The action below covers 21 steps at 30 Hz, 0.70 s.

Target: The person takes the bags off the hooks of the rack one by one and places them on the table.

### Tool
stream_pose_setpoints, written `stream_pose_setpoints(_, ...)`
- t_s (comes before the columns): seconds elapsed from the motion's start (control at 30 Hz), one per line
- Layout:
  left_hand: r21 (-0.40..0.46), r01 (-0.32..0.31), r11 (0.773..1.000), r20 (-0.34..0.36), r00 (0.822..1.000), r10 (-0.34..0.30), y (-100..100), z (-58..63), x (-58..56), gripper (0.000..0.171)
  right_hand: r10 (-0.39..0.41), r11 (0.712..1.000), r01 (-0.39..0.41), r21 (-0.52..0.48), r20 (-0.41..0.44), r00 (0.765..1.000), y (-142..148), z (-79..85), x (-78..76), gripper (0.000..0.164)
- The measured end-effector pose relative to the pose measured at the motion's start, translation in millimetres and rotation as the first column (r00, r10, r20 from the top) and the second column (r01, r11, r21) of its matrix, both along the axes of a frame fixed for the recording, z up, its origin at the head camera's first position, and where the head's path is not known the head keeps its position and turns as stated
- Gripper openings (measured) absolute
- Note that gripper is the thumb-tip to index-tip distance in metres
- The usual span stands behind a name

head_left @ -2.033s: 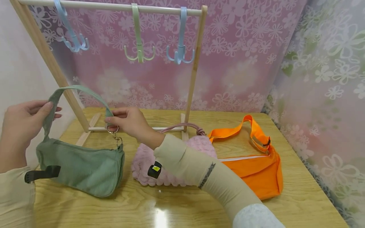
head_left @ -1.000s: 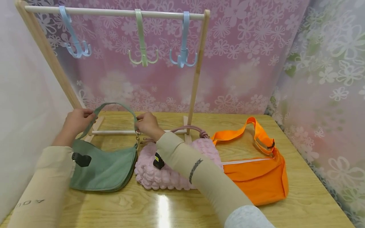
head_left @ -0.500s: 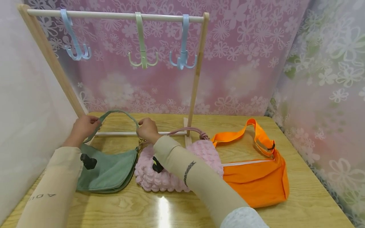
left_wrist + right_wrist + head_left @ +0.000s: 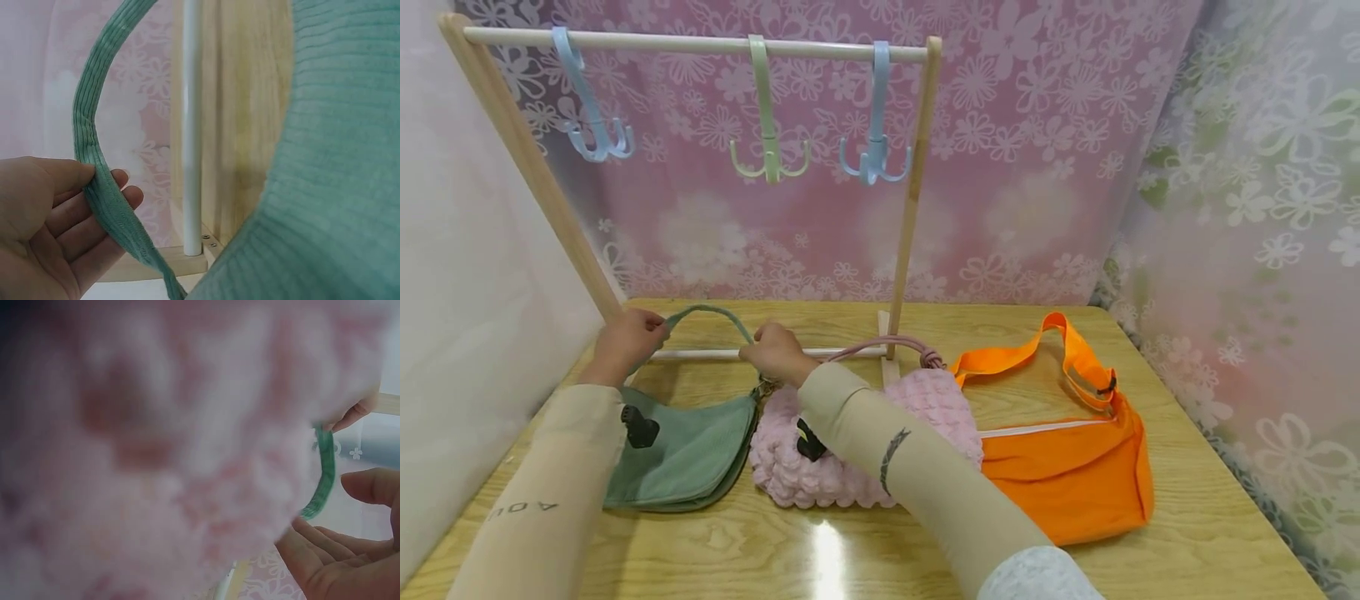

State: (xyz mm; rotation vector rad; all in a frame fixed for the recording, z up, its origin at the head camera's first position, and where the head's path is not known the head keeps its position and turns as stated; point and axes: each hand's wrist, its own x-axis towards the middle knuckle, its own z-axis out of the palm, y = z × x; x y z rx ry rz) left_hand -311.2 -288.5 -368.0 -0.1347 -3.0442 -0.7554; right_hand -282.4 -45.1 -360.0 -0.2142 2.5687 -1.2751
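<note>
A green corduroy handbag (image 4: 688,446) lies at the left of the table, its strap (image 4: 711,308) arched up behind it. My left hand (image 4: 628,343) pinches the strap between thumb and fingers, as the left wrist view shows close up. At the strap's other end is my right hand (image 4: 777,354); in the right wrist view its thumb stands apart from its fingers (image 4: 312,544), and the strap passes behind the fingertips. A pink puffy handbag (image 4: 936,408) lies under my right forearm and blurs most of the right wrist view.
An orange shoulder bag (image 4: 1075,475) lies to the right on the wooden table (image 4: 1195,508). Behind the bags stands a rack with a white top rail (image 4: 692,42). From it hang a left blue hook (image 4: 597,133), a green hook (image 4: 769,142) and a right blue hook (image 4: 876,137).
Both hands have moved right and lowered the green handbag from a tilted, lifted pose onto the table beside the pink one. The strap has sunk lower, and the right hand's grip has loosened.
</note>
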Motion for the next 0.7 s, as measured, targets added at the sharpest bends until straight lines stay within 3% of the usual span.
stream_pose_setpoints(0.23, -0.057, -0.004, 0.998, -0.009, 1.000, 0.004, 0.5, -7.1, -3.5, 0.038, 0.071, 0.997, -0.070, -0.012, 0.034, 0.997, 0.2, 2.0, -1.0, 0.034)
stream_pose_setpoints(0.43, -0.090, -0.020, 0.996, 0.006, 1.000, 0.021, 0.8, -13.6, -6.9, 0.038, 0.147, 0.989, -0.148, 0.024, 0.049, 0.988, 2.8, 4.5, -1.2, 0.051)
stream_pose_setpoints(0.53, -0.107, 0.011, 0.994, 0.067, 0.998, -0.004, 1.9, -14.4, -9.1, 0.048, 0.180, 0.981, -0.184, 0.062, 0.057, 0.982, 4.4, 3.5, -2.9, 0.059)
stream_pose_setpoints(0.7, -0.066, 0.123, 0.990, 0.161, 0.981, -0.111, 7.4, -12.0, -11.3, 0.068, 0.213, 0.971, -0.218, 0.100, 0.063, 0.975, 7.3, 4.0, -5.9, 0.069)
